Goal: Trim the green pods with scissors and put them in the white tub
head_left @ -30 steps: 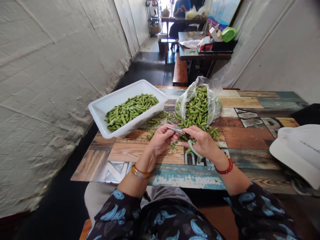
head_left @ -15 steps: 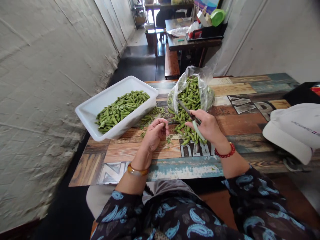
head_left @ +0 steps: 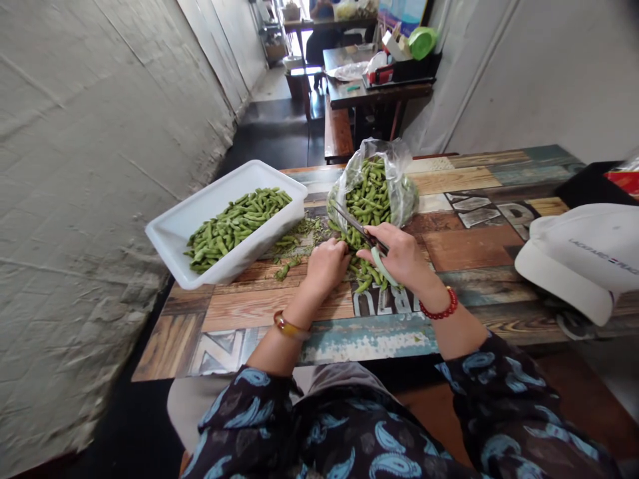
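In my right hand [head_left: 402, 256] is a pair of scissors with pale green handles [head_left: 383, 267], their blades pointing up and left over green soybean pods [head_left: 369, 276] on the table. My left hand [head_left: 325, 267] is at the left edge of this pile, back of the hand up and fingers curled in. Its fingertips are hidden, so what they grip cannot be made out. Behind the hands, a clear plastic bag [head_left: 403, 176] lies with its mouth open and more pods spilling out. To the left stands a white plastic tub [head_left: 162, 246] with many pods [head_left: 232, 229] inside.
Stem trimmings and a few loose pods [head_left: 287, 266] lie between tub and bag on the patchwork-patterned table [head_left: 259, 303]. A white cap [head_left: 582, 249] rests at the right. A rough wall [head_left: 74, 199] runs along the left; another table [head_left: 344, 93] with clutter stands beyond.
My left hand has turned palm down and moved right to the loose pods. The scissors stay in my right hand. The whole view has shifted slightly.
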### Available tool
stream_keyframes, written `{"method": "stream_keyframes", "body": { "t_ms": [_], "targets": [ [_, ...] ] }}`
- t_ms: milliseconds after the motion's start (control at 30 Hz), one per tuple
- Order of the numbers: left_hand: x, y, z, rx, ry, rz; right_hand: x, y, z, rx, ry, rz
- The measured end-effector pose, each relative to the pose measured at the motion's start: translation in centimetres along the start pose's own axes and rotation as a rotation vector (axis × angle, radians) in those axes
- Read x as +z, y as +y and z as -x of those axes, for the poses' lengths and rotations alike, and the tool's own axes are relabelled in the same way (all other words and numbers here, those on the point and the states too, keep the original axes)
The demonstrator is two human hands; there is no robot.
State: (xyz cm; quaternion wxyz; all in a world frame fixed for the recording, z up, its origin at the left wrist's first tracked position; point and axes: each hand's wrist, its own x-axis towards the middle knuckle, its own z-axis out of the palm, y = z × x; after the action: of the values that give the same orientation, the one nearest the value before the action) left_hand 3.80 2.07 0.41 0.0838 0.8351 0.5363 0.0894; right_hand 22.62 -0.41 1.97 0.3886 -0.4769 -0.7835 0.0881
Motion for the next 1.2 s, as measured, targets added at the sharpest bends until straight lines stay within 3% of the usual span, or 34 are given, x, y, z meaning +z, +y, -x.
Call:
{"method": "stream_keyframes", "body": {
  "t_ms": [167,333,433,500,667,833,1200],
  "targets": [
    [0.6,-0.6,0.3,0.005,0.017,0.173,0.0,-0.2,0.0,-0.008,-0.023,-0.002],
    [-0.4,-2.6,1.5,-0.076,0.111,0.958,0.0,0.0,0.1,-0.019,0.012,-0.031],
    [-1.2,-3.1,1.9,-0.171,0.084,1.437,-0.1,0.2,0.2,-0.024,0.012,-0.043],
    [-1.5,-3.0,2.1,-0.237,0.061,1.604,-0.1,0.3,0.2,-0.024,-0.034,-0.029],
    [-1.6,-2.4,2.2,-0.281,0.061,1.718,-0.2,0.0,0.4,-0.003,-0.212,-0.039],
    [-1.5,-2.2,2.2,-0.259,0.074,1.687,-0.2,-0.7,0.4,-0.013,-0.329,-0.094],
    [-0.4,-2.7,2.1,-0.209,0.063,1.570,0.5,-0.7,0.5,-0.054,-0.328,-0.135]
  ]
}}
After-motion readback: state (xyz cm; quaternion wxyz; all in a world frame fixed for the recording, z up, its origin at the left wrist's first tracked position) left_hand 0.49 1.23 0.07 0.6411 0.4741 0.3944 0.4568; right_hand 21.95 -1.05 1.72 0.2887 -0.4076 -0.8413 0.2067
